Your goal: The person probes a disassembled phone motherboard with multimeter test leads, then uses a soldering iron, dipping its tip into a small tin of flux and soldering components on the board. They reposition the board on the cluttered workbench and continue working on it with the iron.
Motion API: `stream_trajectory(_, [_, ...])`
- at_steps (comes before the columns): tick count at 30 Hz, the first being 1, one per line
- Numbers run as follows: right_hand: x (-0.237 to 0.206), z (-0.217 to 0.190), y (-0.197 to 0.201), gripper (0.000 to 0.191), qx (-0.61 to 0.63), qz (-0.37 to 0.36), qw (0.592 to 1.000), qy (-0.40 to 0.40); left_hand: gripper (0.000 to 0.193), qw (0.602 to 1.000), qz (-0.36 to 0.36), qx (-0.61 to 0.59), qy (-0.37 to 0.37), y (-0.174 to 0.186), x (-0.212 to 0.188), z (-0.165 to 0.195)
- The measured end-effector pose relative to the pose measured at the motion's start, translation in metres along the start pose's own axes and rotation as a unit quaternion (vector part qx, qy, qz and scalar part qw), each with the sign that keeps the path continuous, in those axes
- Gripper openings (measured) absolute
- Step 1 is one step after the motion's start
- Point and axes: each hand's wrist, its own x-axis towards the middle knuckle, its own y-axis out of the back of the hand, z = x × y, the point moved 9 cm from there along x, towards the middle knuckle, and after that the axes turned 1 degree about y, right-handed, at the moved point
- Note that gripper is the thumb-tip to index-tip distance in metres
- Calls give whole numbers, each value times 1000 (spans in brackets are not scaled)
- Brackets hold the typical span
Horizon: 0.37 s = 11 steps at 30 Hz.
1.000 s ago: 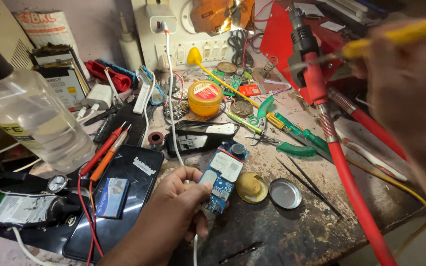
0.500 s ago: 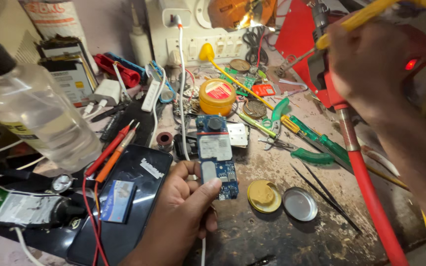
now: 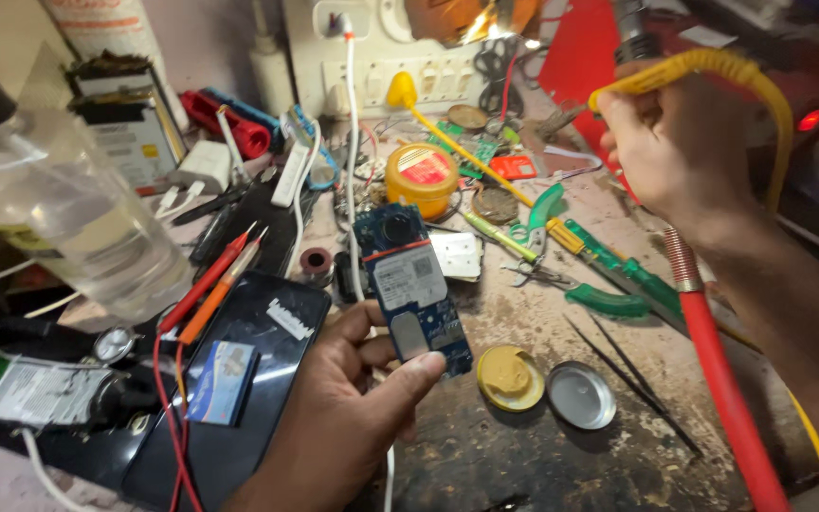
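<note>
My left hand holds a blue phone circuit board by its near end, lifted a little over the worn bench. My right hand is up at the far right, closed around a yellow-cabled tool whose handle rises out of the fist; its tip is hidden. A black phone lies face up just left of my left hand, with a small blue card on its glass.
A clear liquid bottle looms at the left. A red hose runs down the right. A yellow paste tin and its lid, tweezers, green-handled pliers, an orange-lidded jar, red probes and a switchboard crowd the bench.
My left hand has turned the board more upright and drawn it nearer. My right hand has come down and in from the top right, still gripping the yellow-cabled tool.
</note>
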Motion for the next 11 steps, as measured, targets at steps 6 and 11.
stream_trajectory(6, [-103,9,-36,72,216,-156,939,-217,43,1000,-10,17,-8,5,3,2])
stream_trajectory(11, [-168,-100,-42,86,10,-302,937,174,44,999,3,42,-12,5,5,0])
